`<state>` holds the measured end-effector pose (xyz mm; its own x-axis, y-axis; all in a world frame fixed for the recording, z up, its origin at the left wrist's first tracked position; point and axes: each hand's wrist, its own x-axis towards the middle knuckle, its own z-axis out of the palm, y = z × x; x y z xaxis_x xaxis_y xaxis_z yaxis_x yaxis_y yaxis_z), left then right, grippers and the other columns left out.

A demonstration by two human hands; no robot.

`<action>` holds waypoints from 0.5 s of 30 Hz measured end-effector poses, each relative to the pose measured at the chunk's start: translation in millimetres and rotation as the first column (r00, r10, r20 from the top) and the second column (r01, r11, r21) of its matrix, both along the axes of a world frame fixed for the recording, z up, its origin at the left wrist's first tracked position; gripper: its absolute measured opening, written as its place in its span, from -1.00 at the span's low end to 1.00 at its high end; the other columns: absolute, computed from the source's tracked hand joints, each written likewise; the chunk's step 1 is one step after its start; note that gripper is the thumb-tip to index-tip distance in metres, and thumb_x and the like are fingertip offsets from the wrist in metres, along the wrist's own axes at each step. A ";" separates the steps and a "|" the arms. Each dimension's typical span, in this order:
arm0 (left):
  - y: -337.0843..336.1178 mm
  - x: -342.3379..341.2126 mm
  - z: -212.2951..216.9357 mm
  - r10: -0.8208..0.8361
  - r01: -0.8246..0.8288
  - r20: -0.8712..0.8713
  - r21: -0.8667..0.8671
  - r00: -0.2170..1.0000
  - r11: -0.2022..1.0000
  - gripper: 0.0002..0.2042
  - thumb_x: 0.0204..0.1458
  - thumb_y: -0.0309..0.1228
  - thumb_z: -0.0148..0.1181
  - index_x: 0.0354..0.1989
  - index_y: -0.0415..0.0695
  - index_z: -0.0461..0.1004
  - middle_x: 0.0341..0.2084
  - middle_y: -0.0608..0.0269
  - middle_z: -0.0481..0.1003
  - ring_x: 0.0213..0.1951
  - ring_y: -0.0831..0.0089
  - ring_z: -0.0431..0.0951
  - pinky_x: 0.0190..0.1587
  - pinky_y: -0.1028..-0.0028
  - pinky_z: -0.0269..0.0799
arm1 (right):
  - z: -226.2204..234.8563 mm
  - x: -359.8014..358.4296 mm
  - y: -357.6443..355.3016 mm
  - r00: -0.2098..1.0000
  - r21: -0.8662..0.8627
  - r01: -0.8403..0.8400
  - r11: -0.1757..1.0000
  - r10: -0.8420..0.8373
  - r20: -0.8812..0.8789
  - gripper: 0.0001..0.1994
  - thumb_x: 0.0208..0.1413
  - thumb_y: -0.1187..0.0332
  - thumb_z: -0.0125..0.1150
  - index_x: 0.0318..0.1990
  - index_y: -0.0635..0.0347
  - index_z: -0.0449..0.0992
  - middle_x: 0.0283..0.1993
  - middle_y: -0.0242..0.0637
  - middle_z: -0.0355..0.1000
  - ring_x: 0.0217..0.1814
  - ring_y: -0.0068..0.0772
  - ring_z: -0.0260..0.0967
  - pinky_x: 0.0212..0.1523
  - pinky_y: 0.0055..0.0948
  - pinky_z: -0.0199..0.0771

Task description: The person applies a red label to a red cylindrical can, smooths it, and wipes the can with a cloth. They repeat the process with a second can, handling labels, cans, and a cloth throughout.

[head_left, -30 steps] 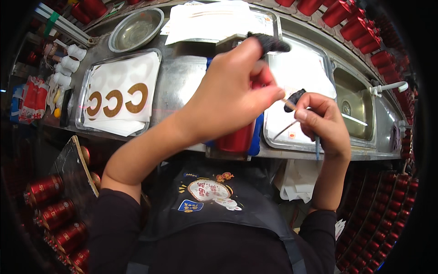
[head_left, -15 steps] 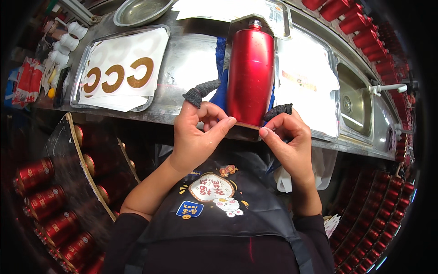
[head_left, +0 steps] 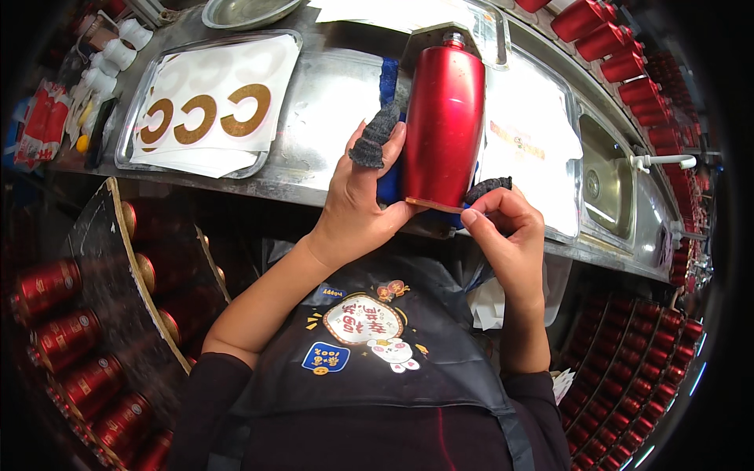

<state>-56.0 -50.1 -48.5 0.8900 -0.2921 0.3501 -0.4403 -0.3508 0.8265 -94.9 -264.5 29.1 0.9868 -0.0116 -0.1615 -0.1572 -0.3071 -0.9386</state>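
Note:
A glossy red bottle (head_left: 444, 125) lies on the worktop, its neck pointing away and its base toward me. A thin gold-coloured strip (head_left: 434, 206) runs across the base edge. My left hand (head_left: 358, 192) is open along the bottle's left side, fingers raised and the thumb touching the base's left corner. At the right corner, my right hand (head_left: 506, 235) pinches the strip's end between thumb and forefinger. Dark knitted covers sit on a finger of each hand. Blue cloth (head_left: 388, 86) shows under and beside the bottle.
A tray (head_left: 271, 153) with sheets of gold C-shaped stickers (head_left: 195, 116) lies left. White sheets (head_left: 530, 141) cover another tray on the right, before a sink (head_left: 609, 184). Red bottles stand in racks (head_left: 628, 353) low on both sides. A metal bowl (head_left: 247, 12) sits at the back.
My left hand has opened from its pinch and moved up along the bottle's left side. The right hand still pinches at the base's right corner.

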 end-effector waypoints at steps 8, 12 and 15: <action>7.7 0.4 -2.4 -0.270 0.096 -0.267 -0.523 0.925 0.847 0.07 0.00 -0.34 0.46 0.49 -0.28 -0.30 0.47 -0.18 0.12 0.50 0.13 0.09 0.52 0.13 -0.27 | -1.6 -3.0 -8.9 0.993 0.056 0.067 0.996 -0.061 -0.104 -0.88 0.13 0.48 0.37 -0.38 0.31 0.54 -0.37 -0.48 0.42 -0.38 -0.78 0.32 -0.37 -0.69 0.26; -5.2 -0.1 -4.0 -0.155 0.038 -0.260 -0.405 0.953 0.913 0.03 0.05 -0.28 0.45 0.48 -0.30 -0.26 0.46 -0.18 0.13 0.48 0.18 0.10 0.51 0.16 -0.23 | -1.1 -6.5 -7.6 0.995 0.093 0.072 0.993 -0.065 -0.073 -0.89 0.14 0.50 0.34 -0.38 0.28 0.52 -0.41 -0.54 0.41 -0.42 -0.82 0.27 -0.41 -0.72 0.19; -8.1 0.1 -2.5 -0.126 0.038 -0.244 -0.335 0.962 0.942 0.02 0.06 -0.26 0.45 0.48 -0.32 -0.25 0.46 -0.17 0.14 0.46 0.19 0.12 0.50 0.19 -0.20 | 0.3 -7.4 -7.5 0.996 0.094 0.074 0.993 -0.069 -0.061 -0.90 0.16 0.51 0.30 -0.37 0.23 0.50 -0.47 -0.61 0.39 -0.47 -0.87 0.19 -0.46 -0.75 0.07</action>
